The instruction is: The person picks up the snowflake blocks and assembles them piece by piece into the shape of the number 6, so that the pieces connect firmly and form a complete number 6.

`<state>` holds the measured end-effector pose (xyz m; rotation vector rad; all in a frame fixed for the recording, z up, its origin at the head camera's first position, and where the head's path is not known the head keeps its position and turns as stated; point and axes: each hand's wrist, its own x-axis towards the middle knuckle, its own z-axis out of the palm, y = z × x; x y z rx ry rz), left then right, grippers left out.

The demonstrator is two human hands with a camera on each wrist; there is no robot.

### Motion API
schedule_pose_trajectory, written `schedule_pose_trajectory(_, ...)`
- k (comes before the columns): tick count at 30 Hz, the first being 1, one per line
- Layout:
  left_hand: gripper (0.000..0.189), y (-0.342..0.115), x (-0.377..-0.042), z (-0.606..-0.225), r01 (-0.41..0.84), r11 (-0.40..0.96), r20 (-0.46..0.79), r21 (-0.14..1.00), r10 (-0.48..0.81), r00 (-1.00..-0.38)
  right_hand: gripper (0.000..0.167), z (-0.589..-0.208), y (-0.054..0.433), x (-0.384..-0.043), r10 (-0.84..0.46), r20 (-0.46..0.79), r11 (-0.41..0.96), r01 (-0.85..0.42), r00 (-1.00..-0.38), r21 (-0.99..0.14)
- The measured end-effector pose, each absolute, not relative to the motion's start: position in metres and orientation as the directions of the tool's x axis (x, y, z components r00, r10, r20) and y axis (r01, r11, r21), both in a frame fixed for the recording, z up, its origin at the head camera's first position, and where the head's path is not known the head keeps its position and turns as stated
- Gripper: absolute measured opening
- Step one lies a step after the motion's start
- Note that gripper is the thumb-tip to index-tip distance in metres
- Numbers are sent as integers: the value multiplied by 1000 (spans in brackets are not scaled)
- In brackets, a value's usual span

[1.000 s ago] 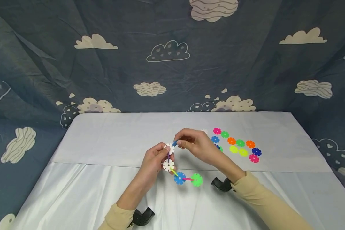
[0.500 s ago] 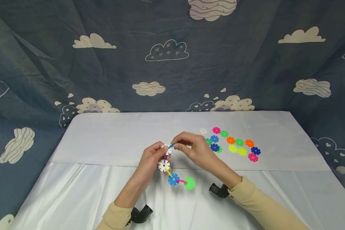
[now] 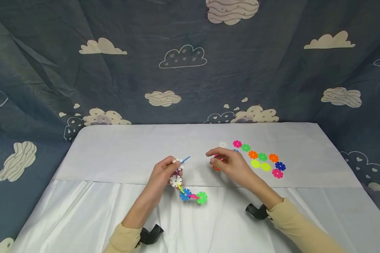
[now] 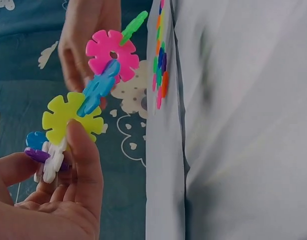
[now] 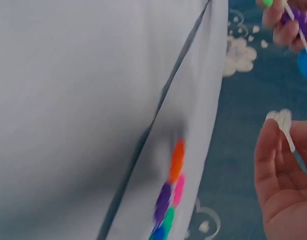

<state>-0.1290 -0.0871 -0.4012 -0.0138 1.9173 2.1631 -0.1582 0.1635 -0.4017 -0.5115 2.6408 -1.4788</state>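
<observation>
My left hand (image 3: 163, 174) pinches a chain of notched snowflake discs at its upper white disc (image 4: 54, 157). From there hang a purple disc (image 4: 37, 154), a second white disc (image 3: 176, 181), a yellow disc (image 4: 58, 120), a blue disc (image 3: 185, 194), a pink disc (image 4: 101, 56) and a green disc (image 3: 201, 198) at the free end. Another blue disc (image 3: 185, 160) juts up edge-on from the upper white one. Apart from the chain, my right hand (image 3: 232, 164) is over the loose discs, a small white disc (image 5: 283, 122) pinched at its fingertips in the right wrist view.
Several loose discs lie on the white cloth at right, including a yellow disc (image 3: 255, 164), an orange disc (image 3: 273, 157) and a dark blue disc (image 3: 280, 166). An orange disc (image 3: 216, 167) is partly under my right hand. A cloud-printed curtain (image 3: 183, 31) hangs behind the table (image 3: 130, 151).
My right hand has let go of the blue disc, now slotted onto the upper white one, and has moved right over the loose discs. My left hand has shifted slightly left with the chain.
</observation>
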Motion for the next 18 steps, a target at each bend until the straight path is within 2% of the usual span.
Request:
schedule_pose_trajectory(10,21,-96,-127,-398,-181,-117,-154,976,212,-965,23,-414,204,-165,-235,35,684,-191,-971,-704)
schedule_pose_trajectory(18,22,-97,-125,-397,-187,-106,-161,977,217,-963,32,-424,215,-169,-355,-35,749,-262,-934,-608)
